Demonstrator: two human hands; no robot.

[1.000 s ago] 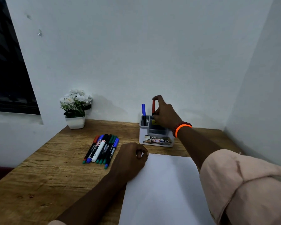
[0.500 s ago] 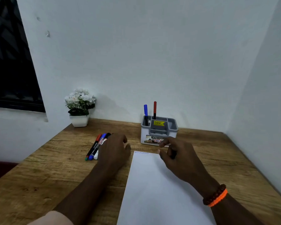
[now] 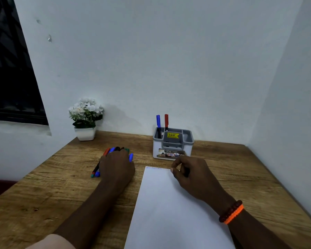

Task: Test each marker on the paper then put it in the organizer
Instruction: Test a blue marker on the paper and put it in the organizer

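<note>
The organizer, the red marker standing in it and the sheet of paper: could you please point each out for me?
organizer (image 3: 172,150), head view, white front wall.
red marker (image 3: 166,120), head view, red cap.
sheet of paper (image 3: 169,203), head view, bare middle.

left hand (image 3: 116,166) lies palm-down, right hand (image 3: 190,174) loosely curled.
</note>
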